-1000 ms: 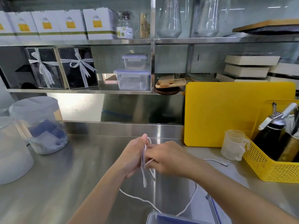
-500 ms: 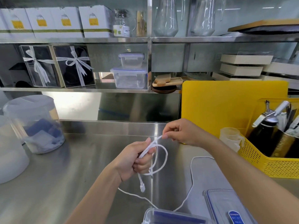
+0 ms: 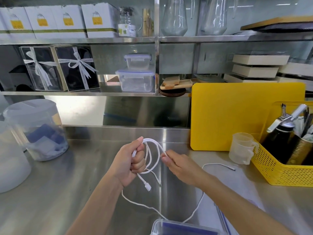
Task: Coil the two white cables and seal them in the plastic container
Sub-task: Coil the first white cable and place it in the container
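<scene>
My left hand [image 3: 131, 162] is closed around loops of a white cable [image 3: 153, 155] held above the steel counter; a plug end hangs below the fist. My right hand [image 3: 176, 162] pinches the same cable at the right side of the loop. The loose tail trails down over the counter toward the clear plastic container [image 3: 169, 227] at the bottom edge. A second stretch of white cable [image 3: 218, 165] lies on the counter to the right; whether it is a separate cable I cannot tell. The container's lid [image 3: 223, 221] is partly hidden under my right forearm.
A yellow cutting board [image 3: 245, 116] leans on the back wall. A small measuring cup [image 3: 241, 148] and a yellow basket [image 3: 284, 168] with bottles stand at the right. Two lidded translucent tubs [image 3: 36, 129] sit at the left. Shelves above hold boxes, jugs and containers.
My right hand has come down from the raised position back to the loop, laying another turn of cable onto the coil in my left hand. The coil has grown.
</scene>
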`<state>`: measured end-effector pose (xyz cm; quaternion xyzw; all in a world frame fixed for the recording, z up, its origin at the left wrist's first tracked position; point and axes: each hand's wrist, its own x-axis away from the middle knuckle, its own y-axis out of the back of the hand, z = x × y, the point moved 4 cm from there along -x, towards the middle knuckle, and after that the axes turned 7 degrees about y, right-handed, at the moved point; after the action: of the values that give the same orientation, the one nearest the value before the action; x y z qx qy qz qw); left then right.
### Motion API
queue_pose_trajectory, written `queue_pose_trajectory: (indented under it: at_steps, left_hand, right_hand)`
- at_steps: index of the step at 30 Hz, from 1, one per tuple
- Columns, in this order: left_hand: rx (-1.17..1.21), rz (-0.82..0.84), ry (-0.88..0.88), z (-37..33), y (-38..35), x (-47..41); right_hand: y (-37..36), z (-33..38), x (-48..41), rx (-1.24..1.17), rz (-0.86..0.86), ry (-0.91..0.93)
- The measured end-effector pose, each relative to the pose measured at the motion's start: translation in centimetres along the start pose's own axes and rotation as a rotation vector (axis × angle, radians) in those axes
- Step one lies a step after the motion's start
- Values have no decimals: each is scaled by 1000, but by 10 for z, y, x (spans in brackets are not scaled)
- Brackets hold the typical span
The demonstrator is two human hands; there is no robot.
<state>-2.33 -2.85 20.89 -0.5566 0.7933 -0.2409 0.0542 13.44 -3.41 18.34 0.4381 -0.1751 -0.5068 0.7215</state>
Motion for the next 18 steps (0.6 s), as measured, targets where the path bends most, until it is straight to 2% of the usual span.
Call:
queue_pose_trajectory:
  at_steps: [2,4,6,9,11,15,18]
  left_hand:
    - [-91,-4,57,-2,5,1]
    - [-188,67,166,-1,4,4]
    - [-279,153,267,3,0,7]
    - [-311,178,316,9,-4,4]
    - [-281,80,268,11,-5,-2]
    - [-374,-196,-65,10,-6,-11]
    - [-433,-225,-185,9,-11,-10]
  right_hand:
    - [2,6,1,-256,26,5]
    - [5,12,3,-515,62,2]
    - [8,18,2,-636,103,18]
    - [7,26,0,-622,121,50]
    - [9,23,-2,-583,55,4]
    - [10,12,-5,-318,-190,-54]
    - [6,6,-2,-190,-290,-86]
